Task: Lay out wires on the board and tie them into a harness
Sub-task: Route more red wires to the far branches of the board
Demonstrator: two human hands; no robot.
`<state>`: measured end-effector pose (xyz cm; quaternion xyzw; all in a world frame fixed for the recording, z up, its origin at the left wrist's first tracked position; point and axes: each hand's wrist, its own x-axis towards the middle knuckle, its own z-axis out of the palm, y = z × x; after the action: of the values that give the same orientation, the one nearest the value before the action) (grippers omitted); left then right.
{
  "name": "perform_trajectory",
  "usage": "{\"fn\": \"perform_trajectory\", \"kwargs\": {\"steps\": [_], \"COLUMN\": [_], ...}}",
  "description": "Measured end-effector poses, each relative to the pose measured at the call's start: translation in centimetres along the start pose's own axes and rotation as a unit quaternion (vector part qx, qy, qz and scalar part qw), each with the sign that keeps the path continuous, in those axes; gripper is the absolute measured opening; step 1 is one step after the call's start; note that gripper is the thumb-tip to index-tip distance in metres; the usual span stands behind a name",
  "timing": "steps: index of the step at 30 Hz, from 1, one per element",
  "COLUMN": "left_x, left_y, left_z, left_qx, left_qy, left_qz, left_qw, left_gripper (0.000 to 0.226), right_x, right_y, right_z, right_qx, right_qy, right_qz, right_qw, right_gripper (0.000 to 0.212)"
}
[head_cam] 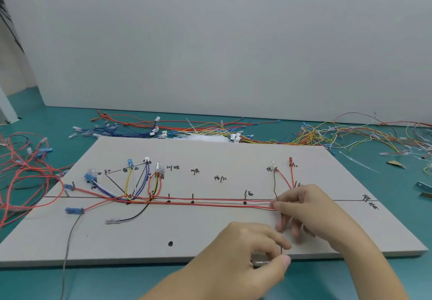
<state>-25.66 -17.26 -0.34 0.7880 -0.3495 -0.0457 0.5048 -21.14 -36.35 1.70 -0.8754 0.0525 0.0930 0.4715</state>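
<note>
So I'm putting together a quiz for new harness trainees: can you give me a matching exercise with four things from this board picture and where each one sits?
Things:
1. dark red terminal
2. bundle of white cable ties
3. clear-sleeved terminal on a black wire
4. right hand

Places:
A. past the far edge of the grey board, among loose wires
B. right end of the long red wires, pinching them
C. far right of the board, atop a red wire
D. near left of the board, lying loose

Pairs: 1-C, 2-A, 3-D, 4-B
</note>
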Motion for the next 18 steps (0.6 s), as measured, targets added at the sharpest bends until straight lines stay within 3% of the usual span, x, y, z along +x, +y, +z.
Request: {"fn": "perform_trajectory", "kwargs": {"steps": [6,12,18], "left_x": [0.9,2.5,4.6], "left_y": [-0.2,-2.3,-3.0], "left_z": [-1.4,-2.1,-0.5], "left_qx": [-0.035,0.07,0.189], "left_qy": [0.049,0.101,0.019], "left_qz": [-0.003,-0.039,0.023], "left_qw": [0.998,0.992,0.981], "left_gripper": [0.037,0.03,0.039], "right_x": [-0.3,-0.5,-0.8], "right_y": [1.7,2.5,2.1], "right_z": [0.1,-0.2,0.0], "right_qx": [0.021,-0.055,-0.153], "right_qy": [0.06,0.106,0.083], "right_qz": [-0.005,-0.037,-0.069], "right_qw": [0.998,0.992,0.982], "right_gripper": [0.02,0.019,0.022]}}
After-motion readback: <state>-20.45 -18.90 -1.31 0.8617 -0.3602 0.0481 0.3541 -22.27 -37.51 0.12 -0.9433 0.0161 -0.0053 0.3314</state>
